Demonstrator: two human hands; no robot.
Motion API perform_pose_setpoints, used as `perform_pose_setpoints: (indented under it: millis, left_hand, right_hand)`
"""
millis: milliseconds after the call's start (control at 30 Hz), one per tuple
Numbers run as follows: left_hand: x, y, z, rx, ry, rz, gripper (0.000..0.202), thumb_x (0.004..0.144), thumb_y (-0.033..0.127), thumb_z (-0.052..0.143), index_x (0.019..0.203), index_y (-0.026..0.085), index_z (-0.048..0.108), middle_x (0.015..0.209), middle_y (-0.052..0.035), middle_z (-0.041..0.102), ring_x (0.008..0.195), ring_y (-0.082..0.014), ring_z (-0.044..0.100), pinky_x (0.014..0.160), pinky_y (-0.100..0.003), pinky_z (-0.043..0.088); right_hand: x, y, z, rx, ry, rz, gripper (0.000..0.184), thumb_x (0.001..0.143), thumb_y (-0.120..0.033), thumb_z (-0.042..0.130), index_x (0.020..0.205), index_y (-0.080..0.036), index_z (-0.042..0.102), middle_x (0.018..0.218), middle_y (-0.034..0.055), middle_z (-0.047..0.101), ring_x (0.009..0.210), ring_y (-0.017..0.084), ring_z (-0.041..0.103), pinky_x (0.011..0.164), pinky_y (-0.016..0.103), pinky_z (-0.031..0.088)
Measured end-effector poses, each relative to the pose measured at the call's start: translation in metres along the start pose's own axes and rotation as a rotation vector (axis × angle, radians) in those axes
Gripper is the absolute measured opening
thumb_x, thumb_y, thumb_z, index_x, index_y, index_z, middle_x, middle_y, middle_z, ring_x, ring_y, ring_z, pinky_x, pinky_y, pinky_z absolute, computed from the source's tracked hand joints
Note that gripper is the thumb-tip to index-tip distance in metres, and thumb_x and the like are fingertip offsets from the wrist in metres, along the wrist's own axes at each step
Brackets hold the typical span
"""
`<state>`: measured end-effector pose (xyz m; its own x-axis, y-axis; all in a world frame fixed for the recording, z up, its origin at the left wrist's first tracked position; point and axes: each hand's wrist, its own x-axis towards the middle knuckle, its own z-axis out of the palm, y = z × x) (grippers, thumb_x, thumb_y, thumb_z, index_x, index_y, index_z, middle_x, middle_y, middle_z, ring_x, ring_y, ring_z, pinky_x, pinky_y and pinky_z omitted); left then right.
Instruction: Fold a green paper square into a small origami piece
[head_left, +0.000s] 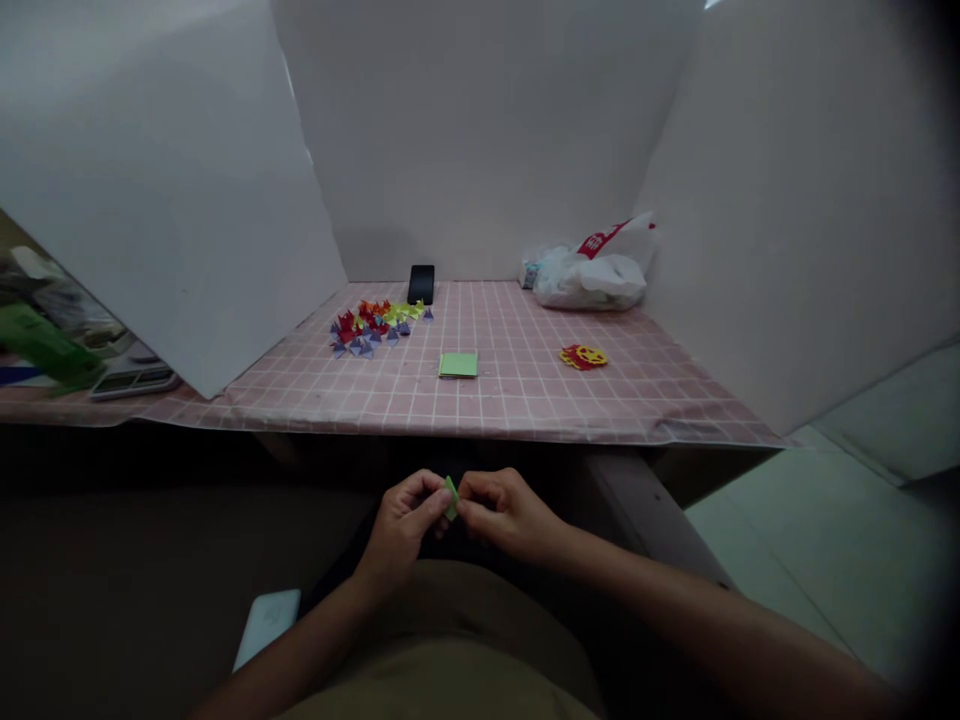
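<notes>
A small piece of folded green paper (451,497) is pinched between my two hands, in front of my body and below the table's front edge. My left hand (409,515) grips it between thumb and fingers. On its other side, my right hand (504,512) is closed at the paper's right edge, thumb against forefinger. The fingers cover part of the paper, so its full shape does not show. On the table beyond lies a stack of square green paper sheets (458,365). Left of the stack is a cluster of small folded paper shapes (367,327) in red, orange, yellow and purple.
A pink checked cloth (510,400) covers the table. Yellow and red flat cutouts (584,356) lie at right, with a white plastic bag (592,280) behind them. A black phone (421,284) is at the back. White panels (495,140) enclose three sides. A white device (268,625) sits near my left forearm.
</notes>
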<state>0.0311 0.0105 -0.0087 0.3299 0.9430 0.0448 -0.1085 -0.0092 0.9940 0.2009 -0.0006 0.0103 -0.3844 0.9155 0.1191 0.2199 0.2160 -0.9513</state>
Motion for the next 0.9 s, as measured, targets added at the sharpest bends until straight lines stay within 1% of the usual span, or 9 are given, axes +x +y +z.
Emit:
perform_pose_setpoints:
  millis: [100,200,267,367,433,533,667,733,900]
  left_hand:
    - [-0.002,0.001,0.003,0.045,0.032,0.010,0.023,0.083,0.035,0.063,0.070,0.017,0.057,0.058,0.0039,0.051,0.052,-0.0091,0.045,0.050,-0.021,0.037]
    - [-0.004,0.005,0.006,0.158,-0.008,-0.021,0.027,0.083,0.040,0.063,0.070,0.016,0.058,0.057,0.0030,0.053,0.051,-0.0099,0.046,0.051,-0.022,0.037]
    - [-0.005,0.008,0.008,0.195,-0.057,-0.034,0.026,0.082,0.040,0.063,0.072,0.016,0.061,0.059,0.0018,0.055,0.053,-0.0106,0.047,0.052,-0.023,0.038]
    - [-0.005,0.011,0.008,0.172,-0.115,-0.043,0.025,0.081,0.039,0.064,0.072,0.016,0.062,0.061,0.0019,0.055,0.053,-0.0098,0.047,0.053,-0.022,0.038]
    - [-0.003,0.010,0.006,0.134,-0.114,-0.079,0.026,0.081,0.039,0.065,0.071,0.016,0.060,0.056,0.0028,0.054,0.048,-0.0086,0.044,0.048,-0.021,0.036]
    - [0.000,0.006,0.004,0.021,-0.032,-0.114,0.025,0.081,0.040,0.066,0.074,0.016,0.060,0.054,0.0026,0.056,0.046,-0.0087,0.046,0.045,-0.020,0.036]
    - [0.002,0.002,0.002,-0.148,0.037,-0.105,0.018,0.080,0.033,0.070,0.080,0.015,0.066,0.066,-0.0002,0.064,0.059,-0.0114,0.058,0.057,-0.023,0.048]
    - [0.001,0.003,0.003,-0.229,0.020,-0.110,0.015,0.081,0.030,0.070,0.079,0.016,0.067,0.067,-0.0001,0.065,0.061,-0.0117,0.060,0.061,-0.024,0.050]
    - [0.000,0.004,0.005,-0.411,-0.120,-0.105,0.017,0.083,0.029,0.069,0.074,0.016,0.065,0.064,-0.0003,0.065,0.063,-0.0155,0.065,0.067,-0.029,0.053]
  right_hand:
    - [0.001,0.002,0.001,0.075,0.048,-0.006,0.023,0.087,-0.033,0.055,0.071,-0.017,0.053,0.059,-0.0027,0.054,0.050,0.009,0.048,0.047,0.020,0.037]
    - [0.002,0.006,0.000,0.124,0.084,0.004,0.026,0.086,-0.039,0.059,0.075,-0.017,0.052,0.063,-0.0032,0.052,0.050,0.008,0.049,0.047,0.020,0.038]
    - [0.002,0.006,-0.002,0.091,0.065,0.024,0.028,0.087,-0.041,0.058,0.073,-0.018,0.051,0.060,-0.0039,0.051,0.047,0.008,0.047,0.044,0.019,0.036]
    - [0.001,0.004,-0.004,-0.026,0.075,-0.021,0.032,0.091,-0.040,0.052,0.068,-0.018,0.050,0.054,-0.0044,0.048,0.044,0.007,0.043,0.042,0.018,0.031]
    - [0.001,0.002,-0.004,-0.008,0.120,-0.021,0.037,0.094,-0.041,0.047,0.066,-0.018,0.047,0.052,-0.0044,0.048,0.043,0.007,0.043,0.042,0.019,0.032]
    - [0.002,-0.001,-0.004,0.199,0.143,-0.004,0.038,0.095,-0.047,0.044,0.071,-0.018,0.047,0.056,-0.0038,0.052,0.044,0.008,0.048,0.044,0.020,0.038]
    - [0.004,-0.002,-0.005,0.424,0.043,0.021,0.031,0.086,-0.046,0.062,0.082,-0.017,0.051,0.065,-0.0027,0.059,0.052,0.010,0.055,0.051,0.022,0.045]
    - [0.004,-0.002,-0.005,0.478,0.009,0.037,0.030,0.083,-0.043,0.067,0.083,-0.017,0.052,0.067,-0.0024,0.061,0.052,0.010,0.056,0.051,0.022,0.046]
    - [0.004,0.001,-0.003,0.545,-0.005,0.050,0.027,0.085,-0.040,0.065,0.084,-0.017,0.051,0.065,-0.0021,0.061,0.053,0.010,0.056,0.052,0.023,0.046]
